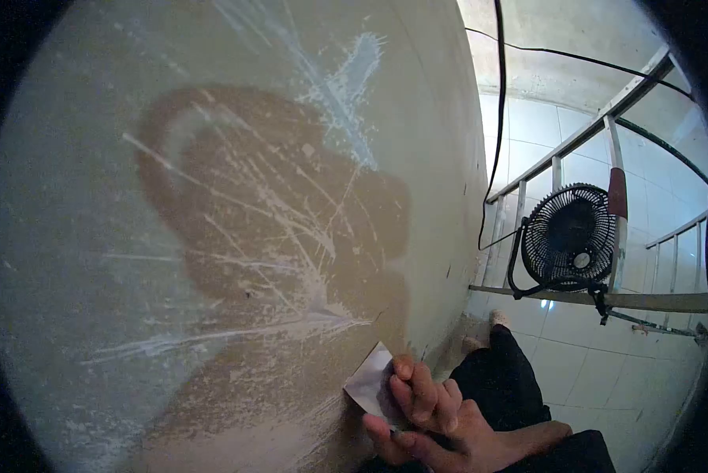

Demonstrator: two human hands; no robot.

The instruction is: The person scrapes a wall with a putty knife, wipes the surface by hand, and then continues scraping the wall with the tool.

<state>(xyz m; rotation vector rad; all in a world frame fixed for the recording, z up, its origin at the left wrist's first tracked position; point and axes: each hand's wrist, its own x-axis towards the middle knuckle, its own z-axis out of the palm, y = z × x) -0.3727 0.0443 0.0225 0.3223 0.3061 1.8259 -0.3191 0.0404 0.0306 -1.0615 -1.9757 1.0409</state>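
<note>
- Our right hand (437,414) is gripping a small grey-white sheet (370,385), fingers curled over its right edge.
- So the sheet's at the left side of that hand, one corner pointing up, close by the wall (236,236); we can't tell if it's touching.
- One more finger (379,435) pokes in just below the sheet. Might be our left hand's, but most of that is hidden, so we can't tell what it's doing.
- Wall's got a big brown patch and whitish streaks above the sheet.
- Off right, well apart from our hands: a black fan (571,232) at a metal ladder (543,164).
</note>
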